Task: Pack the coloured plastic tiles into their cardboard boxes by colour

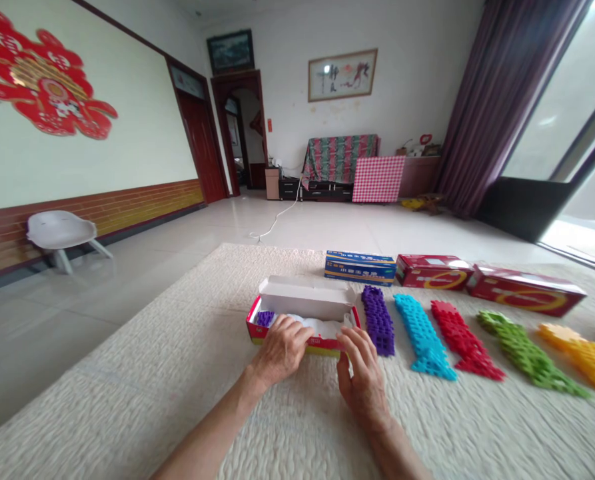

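Observation:
A small open cardboard box [251,328], red with a yellow-green lower edge, lies in front of me with its white lid flap raised at the back. Inside it are white wrapping material [322,327] and, at the left end, purple plastic pieces [265,318]. My left hand [283,348] is bent over the front rim near the middle, fingertips at the white material; its thumb is hidden. At the front right corner, my right hand [361,373] has its fingers curled over the rim and its thumb outside, below the edge.
Right of the box lie rows of joined plastic pieces: purple [378,321], light blue [424,337], red [464,340], green [530,353] and yellow [590,357]. Behind them stand a blue box [360,269] and two red boxes [433,272]. A cream quilted mat [167,373] lies underneath.

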